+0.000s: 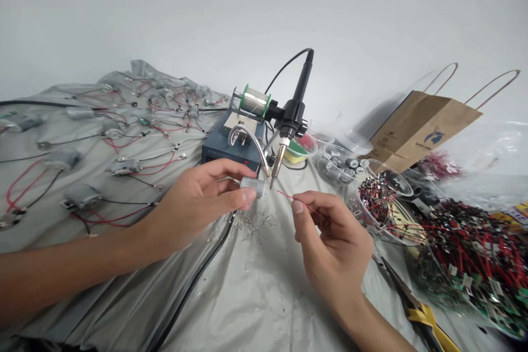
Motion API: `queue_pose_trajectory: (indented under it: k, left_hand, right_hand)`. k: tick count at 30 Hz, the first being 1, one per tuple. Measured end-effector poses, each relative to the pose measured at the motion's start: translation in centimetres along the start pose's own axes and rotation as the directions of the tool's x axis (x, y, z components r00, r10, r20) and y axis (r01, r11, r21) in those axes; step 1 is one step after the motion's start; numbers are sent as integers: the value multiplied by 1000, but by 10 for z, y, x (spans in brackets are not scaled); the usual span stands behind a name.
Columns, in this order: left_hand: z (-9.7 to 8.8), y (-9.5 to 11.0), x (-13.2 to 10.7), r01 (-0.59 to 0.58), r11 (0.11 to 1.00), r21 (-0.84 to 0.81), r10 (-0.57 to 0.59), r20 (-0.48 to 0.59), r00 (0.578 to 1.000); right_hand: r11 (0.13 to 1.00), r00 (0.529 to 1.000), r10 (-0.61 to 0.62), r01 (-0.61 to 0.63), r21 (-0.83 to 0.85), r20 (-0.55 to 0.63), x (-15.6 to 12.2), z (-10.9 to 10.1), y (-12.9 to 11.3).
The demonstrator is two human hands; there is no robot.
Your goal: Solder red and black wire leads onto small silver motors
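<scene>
Left hand point(202, 193) grips gray motor point(253, 185), right hand point(334, 236) pinches red wire point(284, 194), both near soldering iron point(282, 154); yellow-handled tool point(424, 316) toward near right corner of table point(289, 308).

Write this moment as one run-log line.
left hand: holds grey motor | right hand: pinches red wire | soldering iron: clamped, tip down

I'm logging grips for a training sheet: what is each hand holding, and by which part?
The left hand pinches a grey motor by its cylindrical side; the right hand pinches a red wire near its free end.
</scene>
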State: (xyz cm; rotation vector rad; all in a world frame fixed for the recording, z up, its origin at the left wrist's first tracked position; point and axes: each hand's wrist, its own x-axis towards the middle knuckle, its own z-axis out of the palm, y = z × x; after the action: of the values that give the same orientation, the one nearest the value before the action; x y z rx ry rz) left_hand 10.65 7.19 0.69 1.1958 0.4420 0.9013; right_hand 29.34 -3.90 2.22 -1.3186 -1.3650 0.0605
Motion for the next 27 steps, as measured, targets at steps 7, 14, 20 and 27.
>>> queue_pose_trajectory:
  k: [7,14,20,27]
  left_hand:
    - [-1,-3,1,0,1000,3,0,-8,1000]
    - [-2,-2,1,-2,1000,7,2,-12,1000]
    - [-1,-2,1,-2,999,32,3,-12,1000]
    - [-1,-3,0,-7,999,37,7,-16,1000]
  right_hand:
    - [1000,1000,10,-10,-6,6,0,-1,-1]
    - [1000,1000,2,-2,-7,6,0,-1,-2]
    - [1000,1000,22,-22,-3,10,-2,-1,0]
    - [1000,1000,13,-13,14,16,-1,-1,-2]
